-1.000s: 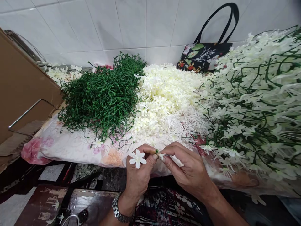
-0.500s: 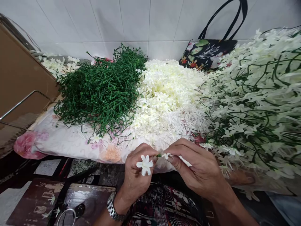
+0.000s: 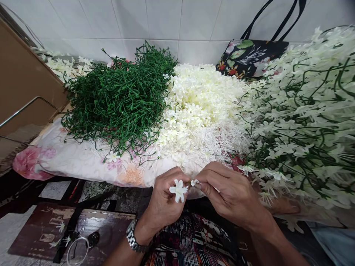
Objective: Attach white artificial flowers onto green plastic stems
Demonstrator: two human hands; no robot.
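Observation:
My left hand [image 3: 166, 205] is closed around an artificial flower stem that is mostly hidden in its fingers. A white open-petalled flower [image 3: 179, 190] sticks out in front of these fingers. My right hand [image 3: 231, 194] pinches a small white flower head [image 3: 194, 182] between thumb and forefinger, almost touching the left fingertips. Behind the hands lies a heap of loose white flower heads [image 3: 199, 99]. Left of it is a pile of green plastic stems [image 3: 119, 99]. Assembled white flowers on green stems [image 3: 299, 122] fill the right side.
A floral cloth [image 3: 85, 166] covers the work surface. White thread-like pieces [image 3: 224, 138] lie before the heap. A black floral bag [image 3: 249, 57] leans on the tiled wall [image 3: 161, 18]. At left stands a cardboard box [image 3: 27, 70]. Below are a worn brown wooden board [image 3: 105, 225] and a ring [image 3: 78, 251].
Both hands have come closer together, and the green tip that showed between them is now mostly hidden. The left-hand flower has turned slightly. The camera view has shifted a little.

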